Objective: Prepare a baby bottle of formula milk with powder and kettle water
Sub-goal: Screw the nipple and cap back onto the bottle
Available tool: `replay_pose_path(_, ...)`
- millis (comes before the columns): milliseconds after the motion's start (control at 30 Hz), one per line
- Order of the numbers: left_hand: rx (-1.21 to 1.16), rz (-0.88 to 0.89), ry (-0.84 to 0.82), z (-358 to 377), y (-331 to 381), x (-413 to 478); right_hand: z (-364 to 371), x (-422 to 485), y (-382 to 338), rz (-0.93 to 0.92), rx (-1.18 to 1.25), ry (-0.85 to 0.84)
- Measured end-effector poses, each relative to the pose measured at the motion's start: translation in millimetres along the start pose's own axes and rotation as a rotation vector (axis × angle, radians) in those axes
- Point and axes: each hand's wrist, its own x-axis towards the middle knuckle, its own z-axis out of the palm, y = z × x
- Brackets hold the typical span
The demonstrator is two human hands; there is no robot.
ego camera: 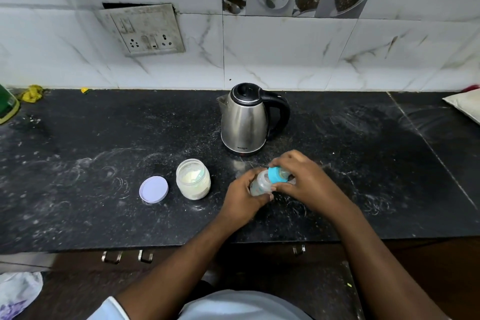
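Note:
A clear baby bottle is tilted over the black counter, its top pointing away to the right. My left hand grips its body. My right hand grips the blue collar at its top. An open glass jar of pale formula powder stands to the left of my hands. Its lilac lid lies flat beside it. Behind my hands stands a steel kettle, lid closed, with its black handle to the right.
A wall socket plate hangs on the tiles at back left. A green container and a yellow scrap sit at the far left. A pale pouch lies at the right edge. Drawer handles show below the counter.

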Motion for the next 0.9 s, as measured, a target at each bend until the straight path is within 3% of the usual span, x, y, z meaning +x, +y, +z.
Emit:
replay_pose_path(367,0.025,-0.026,0.031,-8.3,-1.8,-4.8,-4.3,33.1,-26.5,-0.109,-0.275,-0.318)
replay_pose_path(667,-0.011,-0.057,0.036,-6.2,-3.8,-11.5,6.6,35.4,-42.4,0.14,-0.525,-0.207)
replay_pose_path(900,0.021,-0.061,0.028,-8.0,-12.9,-10.4,13.5,33.9,-43.7,0.122,-0.496,-0.276)
